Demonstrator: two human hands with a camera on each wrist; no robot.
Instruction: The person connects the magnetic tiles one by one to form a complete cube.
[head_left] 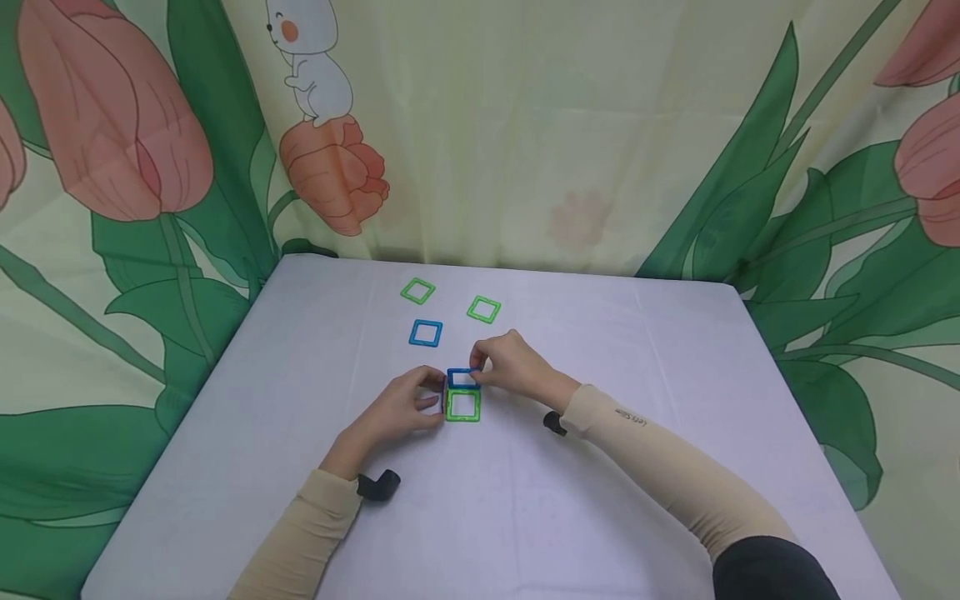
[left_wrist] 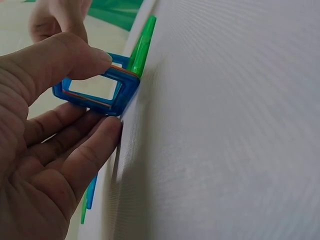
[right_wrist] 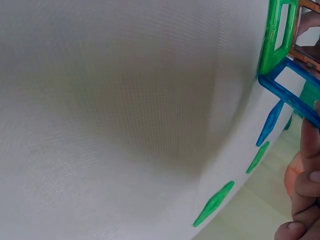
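Near the middle of the white cloth-covered table [head_left: 637,467], the left hand [head_left: 401,408] is pinching a blue square plastic frame tile [left_wrist: 97,87] between thumb and fingers, standing it upright at the left edge of a flat green square frame tile [head_left: 462,406]. The right hand [head_left: 513,365] is gripping a second upright blue square tile [head_left: 463,377] along the green tile's far edge. Two walls appear to be going up; one loose blue tile [head_left: 425,333] and two loose green tiles [head_left: 417,291] [head_left: 483,309] are lying unused just beyond.
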